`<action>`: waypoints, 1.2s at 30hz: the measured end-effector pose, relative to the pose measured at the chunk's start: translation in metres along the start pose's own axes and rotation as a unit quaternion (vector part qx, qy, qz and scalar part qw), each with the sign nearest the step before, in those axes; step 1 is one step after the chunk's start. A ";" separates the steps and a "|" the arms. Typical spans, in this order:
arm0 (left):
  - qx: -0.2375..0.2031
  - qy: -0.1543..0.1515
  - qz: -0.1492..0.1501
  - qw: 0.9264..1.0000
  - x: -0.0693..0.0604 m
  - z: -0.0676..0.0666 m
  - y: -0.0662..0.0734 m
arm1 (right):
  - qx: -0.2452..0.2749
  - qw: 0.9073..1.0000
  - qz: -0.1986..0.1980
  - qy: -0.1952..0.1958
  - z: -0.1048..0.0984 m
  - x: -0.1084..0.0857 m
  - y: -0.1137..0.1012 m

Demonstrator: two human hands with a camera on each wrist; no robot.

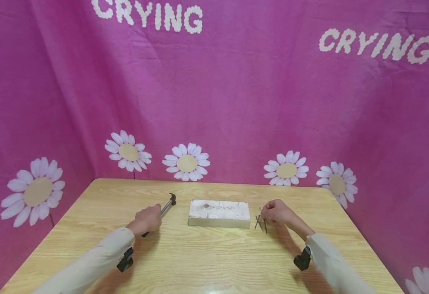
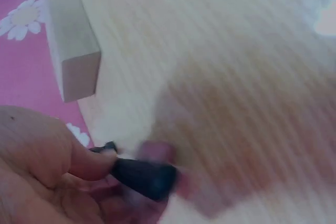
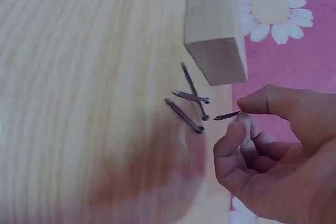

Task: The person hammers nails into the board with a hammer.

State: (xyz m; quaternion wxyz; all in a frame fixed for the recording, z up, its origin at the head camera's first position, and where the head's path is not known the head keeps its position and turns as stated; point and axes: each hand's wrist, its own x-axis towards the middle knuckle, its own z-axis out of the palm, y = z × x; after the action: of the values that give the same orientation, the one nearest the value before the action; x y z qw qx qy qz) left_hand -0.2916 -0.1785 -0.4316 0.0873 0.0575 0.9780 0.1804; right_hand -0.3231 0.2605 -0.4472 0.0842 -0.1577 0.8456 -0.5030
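Hammer (image 1: 167, 205) is gripped by the left hand (image 1: 148, 219) and one nail (image 3: 227, 115) pinched in the right hand (image 1: 276, 211), while three more nails (image 3: 184, 115) lie on the worktop (image 1: 214, 253) just right of the wooden block (image 1: 219, 210), none apparently standing in its distantly seen top.

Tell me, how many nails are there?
4 are visible: two crossed nails lie on the table near the block, a third nail lies beside them, and the right hand pinches a fourth nail. The hand may hide more.
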 end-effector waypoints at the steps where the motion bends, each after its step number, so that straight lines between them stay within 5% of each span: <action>1: -0.017 0.000 0.006 1.000 0.000 0.000 -0.001 | -0.011 1.000 0.016 0.006 -0.001 0.006 0.003; 4: -0.058 -0.010 0.021 0.998 -0.001 -0.005 -0.006 | -0.015 0.999 0.039 0.015 -0.001 0.015 0.000; 10: -0.141 -0.057 0.018 0.988 0.003 -0.014 -0.018 | 0.000 1.000 -0.009 0.023 -0.002 0.019 -0.010; 13: -0.226 -0.071 0.047 0.970 0.008 -0.010 -0.027 | 0.012 0.999 -0.017 0.042 0.005 0.025 -0.015; 18: -0.374 -0.089 0.082 0.920 0.020 -0.002 -0.040 | 0.054 0.995 -0.038 0.076 0.020 0.034 -0.024; 21: -0.418 -0.077 0.087 0.901 0.026 -0.002 -0.039 | 0.075 0.992 -0.057 0.086 0.027 0.039 -0.029; 26: -0.422 -0.055 0.105 0.899 0.028 -0.009 -0.028 | 0.062 0.990 -0.079 0.099 0.044 0.051 -0.037; 36: -0.401 -0.028 0.121 0.908 0.024 -0.013 -0.007 | 0.060 0.991 -0.108 0.059 0.089 0.076 -0.051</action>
State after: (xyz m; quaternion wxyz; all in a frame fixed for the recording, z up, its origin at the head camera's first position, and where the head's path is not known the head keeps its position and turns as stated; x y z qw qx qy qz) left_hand -0.3187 -0.1863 -0.4259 0.1077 0.1408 0.8061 0.5647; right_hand -0.3581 0.1379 -0.4443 -0.0116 -0.2127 0.7954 -0.5674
